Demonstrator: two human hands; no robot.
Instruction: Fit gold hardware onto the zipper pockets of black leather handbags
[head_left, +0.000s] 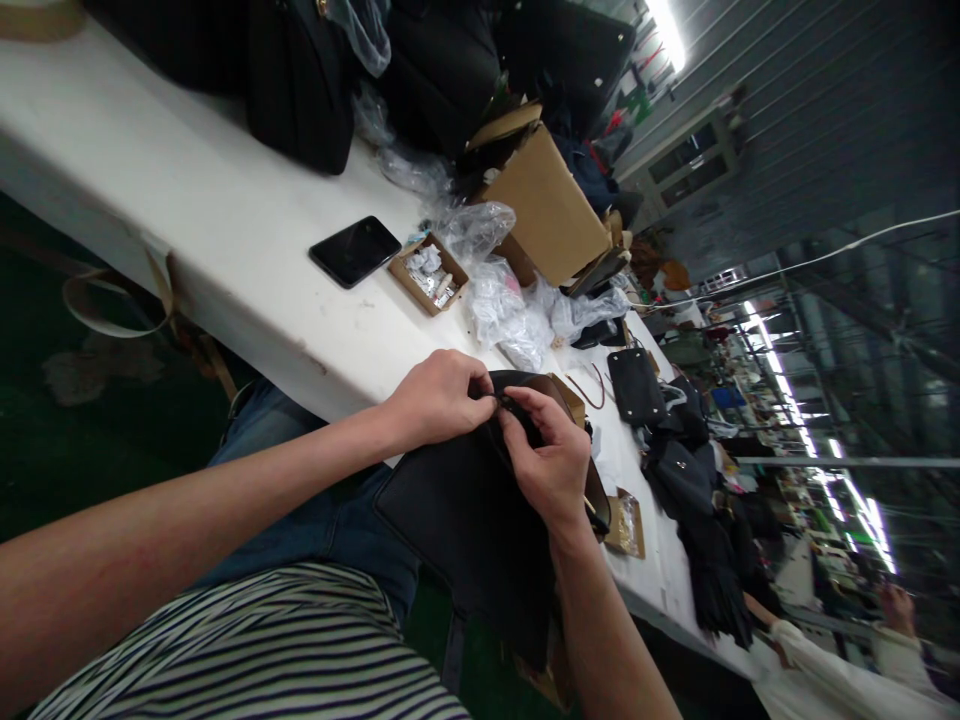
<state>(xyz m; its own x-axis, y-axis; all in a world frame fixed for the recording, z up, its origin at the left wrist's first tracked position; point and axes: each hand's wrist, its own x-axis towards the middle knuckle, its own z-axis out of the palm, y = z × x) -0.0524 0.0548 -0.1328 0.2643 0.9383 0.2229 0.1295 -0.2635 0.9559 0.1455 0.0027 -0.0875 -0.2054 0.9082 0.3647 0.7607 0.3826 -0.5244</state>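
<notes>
A black bag [472,520] rests at the table's edge, against the person's lap, its opening facing up. At the bag's rim my left hand [439,398] is closed, thumb and forefinger pinched on a small dark part. My right hand [551,450] meets it there, its thumb and fingers also pinched on that dark part of the bag. The fingertips nearly touch, and the piece between them is too small to make out.
On the white table [247,270] are a black phone [355,251], a small box of metal parts [429,275], plastic wrap [499,310] and a cardboard box [551,205]. Black bags [636,386] lie beyond. Another person's sleeve [825,670] shows at lower right.
</notes>
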